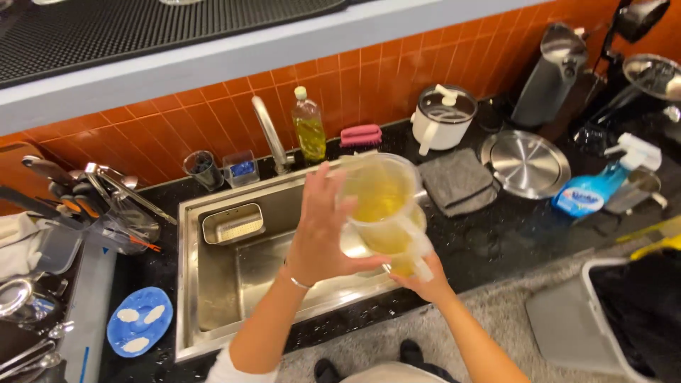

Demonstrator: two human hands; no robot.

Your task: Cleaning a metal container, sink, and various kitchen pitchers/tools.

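Your left hand [323, 230] and right hand [425, 284] grip a clear plastic jug [383, 206] holding yellowish liquid, raised and tilted above the steel sink's [213, 298] right edge.

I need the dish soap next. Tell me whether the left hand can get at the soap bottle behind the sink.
Probably not yet: the left hand grips a jug of yellow liquid over the sink. The path past the faucet to the soap bottle looks open.

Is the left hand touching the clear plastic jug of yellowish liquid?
Touching: the head view shows the left hand spread flat against the clear plastic jug, no gap.
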